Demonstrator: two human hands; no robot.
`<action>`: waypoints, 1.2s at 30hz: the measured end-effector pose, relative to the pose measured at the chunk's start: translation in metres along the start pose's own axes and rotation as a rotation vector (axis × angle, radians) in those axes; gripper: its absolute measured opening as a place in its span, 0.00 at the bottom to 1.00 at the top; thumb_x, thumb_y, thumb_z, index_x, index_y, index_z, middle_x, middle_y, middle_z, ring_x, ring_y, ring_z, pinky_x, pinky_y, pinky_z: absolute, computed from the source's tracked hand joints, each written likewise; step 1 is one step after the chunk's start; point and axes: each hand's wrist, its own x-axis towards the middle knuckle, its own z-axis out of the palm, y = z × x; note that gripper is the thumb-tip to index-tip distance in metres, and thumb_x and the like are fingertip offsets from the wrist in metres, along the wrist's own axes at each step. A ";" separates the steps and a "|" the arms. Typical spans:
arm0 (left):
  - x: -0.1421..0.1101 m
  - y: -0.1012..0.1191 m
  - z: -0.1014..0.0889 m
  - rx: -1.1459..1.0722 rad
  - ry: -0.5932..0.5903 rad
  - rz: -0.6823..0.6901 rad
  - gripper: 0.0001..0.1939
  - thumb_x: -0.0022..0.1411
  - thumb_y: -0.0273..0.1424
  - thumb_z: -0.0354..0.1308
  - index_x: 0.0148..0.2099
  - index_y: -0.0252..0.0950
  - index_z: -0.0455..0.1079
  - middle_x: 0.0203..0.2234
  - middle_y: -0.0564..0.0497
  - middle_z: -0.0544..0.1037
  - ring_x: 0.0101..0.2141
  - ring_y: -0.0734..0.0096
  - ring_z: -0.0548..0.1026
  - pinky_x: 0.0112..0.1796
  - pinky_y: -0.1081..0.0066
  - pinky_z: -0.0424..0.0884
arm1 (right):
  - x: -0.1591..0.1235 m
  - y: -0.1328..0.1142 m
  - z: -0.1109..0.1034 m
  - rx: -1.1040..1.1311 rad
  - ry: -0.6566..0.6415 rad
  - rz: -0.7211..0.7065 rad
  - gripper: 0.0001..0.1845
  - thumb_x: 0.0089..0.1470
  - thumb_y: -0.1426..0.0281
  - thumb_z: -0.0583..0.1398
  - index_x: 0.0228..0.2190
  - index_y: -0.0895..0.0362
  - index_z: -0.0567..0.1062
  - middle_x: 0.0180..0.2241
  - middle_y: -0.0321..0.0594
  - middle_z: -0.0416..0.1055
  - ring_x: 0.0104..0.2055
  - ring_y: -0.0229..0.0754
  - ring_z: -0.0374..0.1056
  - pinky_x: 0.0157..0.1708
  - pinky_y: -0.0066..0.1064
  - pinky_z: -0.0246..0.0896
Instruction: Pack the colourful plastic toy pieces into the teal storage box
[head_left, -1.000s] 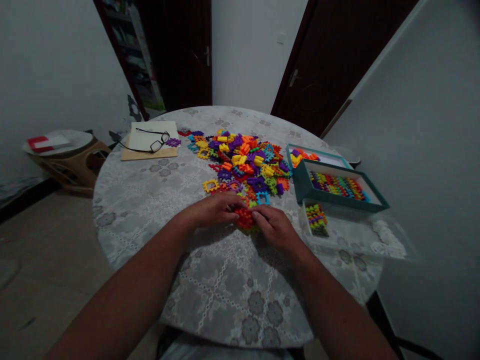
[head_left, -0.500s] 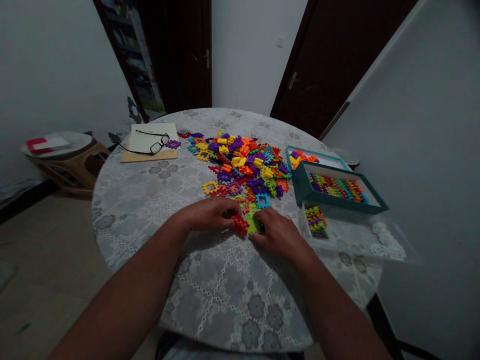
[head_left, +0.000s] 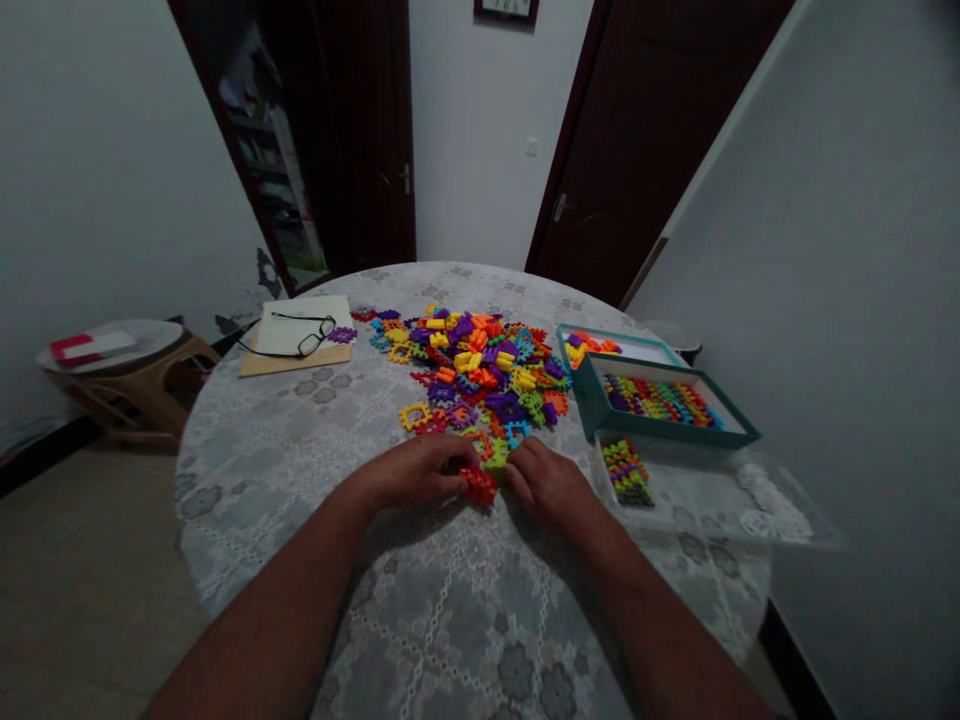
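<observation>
My left hand (head_left: 431, 470) is closed on a red toothed building piece (head_left: 478, 487), thumb and fingers at its left side, low over the table. Against the red piece's upper right edge sits a lime-green building piece (head_left: 496, 458). My right hand (head_left: 546, 480) has its fingers curled and closed at the green piece's right side; the fingertips partly cover it. Just beyond my hands spreads a large heap of interlocking plastic pieces (head_left: 480, 360) in yellow, purple, orange, red, blue and green. A light-blue square frame piece (head_left: 516, 433) lies at the heap's near edge.
To the right stand a teal box (head_left: 675, 432) with rows of pieces, its lid (head_left: 652, 345) behind, and a clear plastic tray (head_left: 697, 500) holding more pieces and white string. Eyeglasses (head_left: 307, 345) rest on paper at the left. A stool (head_left: 124, 385) stands beyond the table (head_left: 247, 470).
The camera view has tilted up, so everything sits lower. My right fingers have curled in more tightly at the green piece, and less of it shows. My left hand still holds the red piece.
</observation>
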 end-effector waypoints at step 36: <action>0.015 -0.006 0.024 0.087 0.103 0.113 0.08 0.71 0.35 0.62 0.49 0.40 0.77 0.43 0.47 0.81 0.44 0.60 0.76 0.47 0.63 0.69 | -0.002 -0.010 -0.012 0.403 0.025 -0.039 0.12 0.65 0.67 0.68 0.50 0.55 0.81 0.41 0.43 0.79 0.41 0.45 0.74 0.45 0.36 0.66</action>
